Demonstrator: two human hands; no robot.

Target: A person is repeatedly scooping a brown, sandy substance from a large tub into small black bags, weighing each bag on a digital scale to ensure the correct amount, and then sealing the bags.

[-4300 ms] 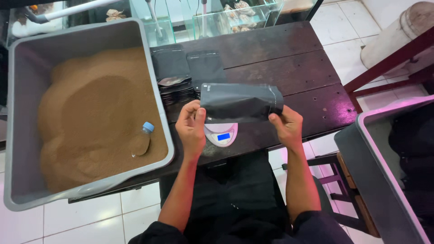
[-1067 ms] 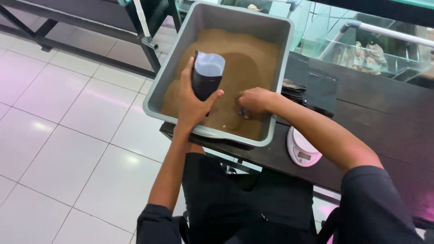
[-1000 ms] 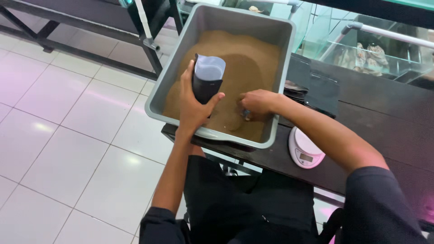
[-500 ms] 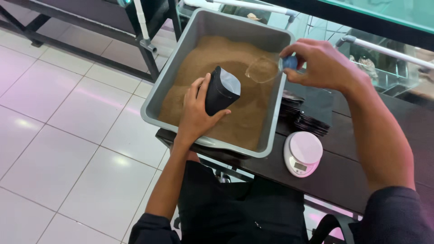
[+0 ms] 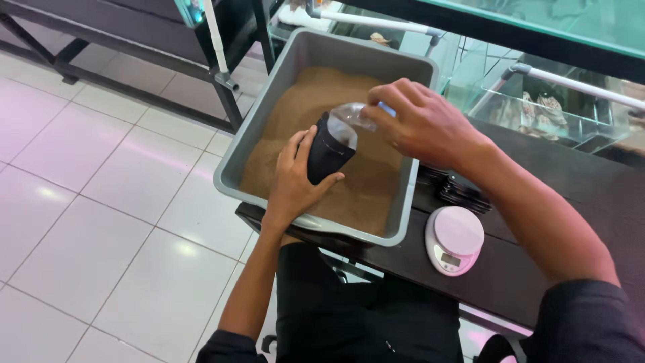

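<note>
While the left hand [image 5: 290, 183] clasps the black pouch [image 5: 327, 149] over the sand-filled grey tub [image 5: 250, 138], the right hand [image 5: 420, 121], fingers closed, tips a clear plastic scoop [image 5: 356, 115]; pouring slowly should limit spillage.

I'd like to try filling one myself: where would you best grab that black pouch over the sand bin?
Probably around the lower body of the black pouch, coming from below and behind, as the left hand does. The pouch tilts with its open mouth up towards the clear scoop in the right hand, so a low grip leaves the mouth free above the grey bin of brown sand.
</note>
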